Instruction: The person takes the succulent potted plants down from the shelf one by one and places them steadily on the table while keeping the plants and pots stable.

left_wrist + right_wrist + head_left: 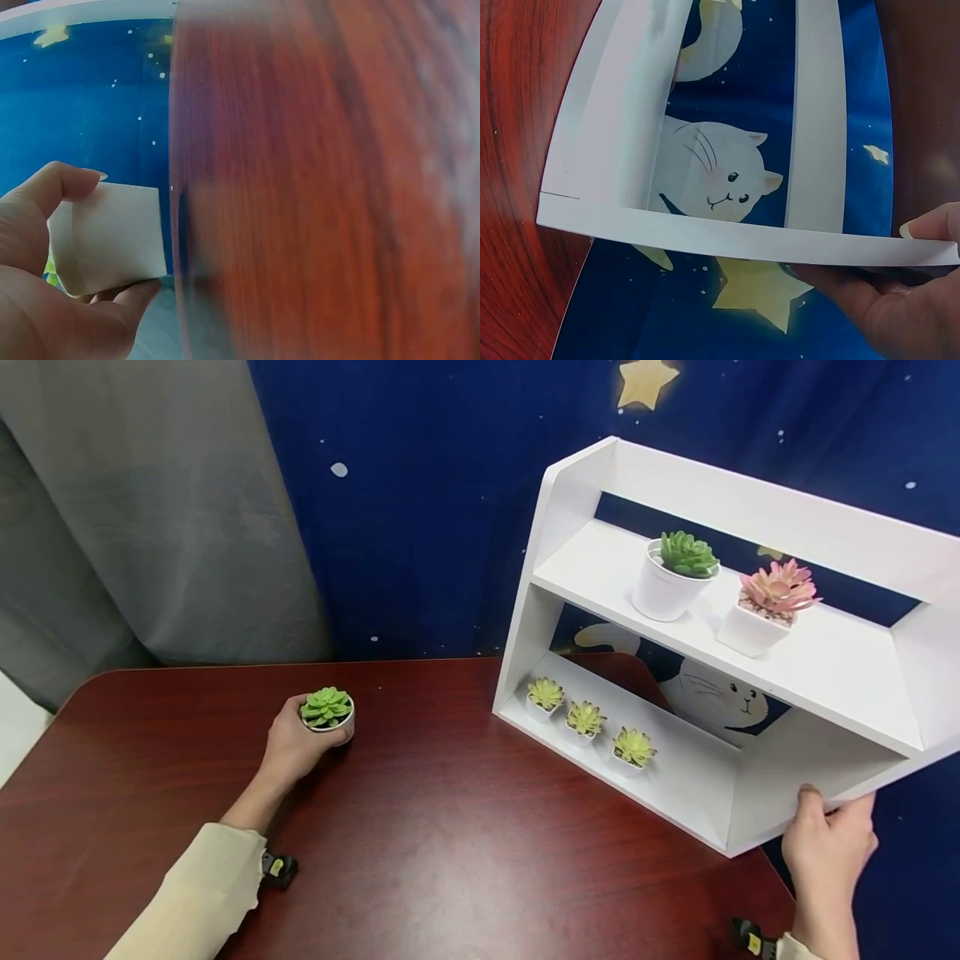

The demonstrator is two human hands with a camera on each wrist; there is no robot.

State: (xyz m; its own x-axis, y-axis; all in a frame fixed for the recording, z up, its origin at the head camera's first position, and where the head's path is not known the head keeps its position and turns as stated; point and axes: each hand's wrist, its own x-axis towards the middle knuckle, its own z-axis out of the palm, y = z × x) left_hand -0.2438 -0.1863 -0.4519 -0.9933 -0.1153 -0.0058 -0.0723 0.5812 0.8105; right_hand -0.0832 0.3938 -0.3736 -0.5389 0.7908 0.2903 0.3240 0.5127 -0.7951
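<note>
The left hand's (295,743) thumb and fingers curl round a small potted succulent (328,710) at the left of the table (420,827), while the right hand (831,843) grips the shelf's (847,668) right side panel. On its upper board stand a green plant (678,568) and a pink plant (776,597); three small plants (583,722) line the lower.

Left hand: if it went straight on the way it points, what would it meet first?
Beyond the potted plant that the left hand holds, probably the blue curtain behind the table, though depth is hard to judge.
</note>
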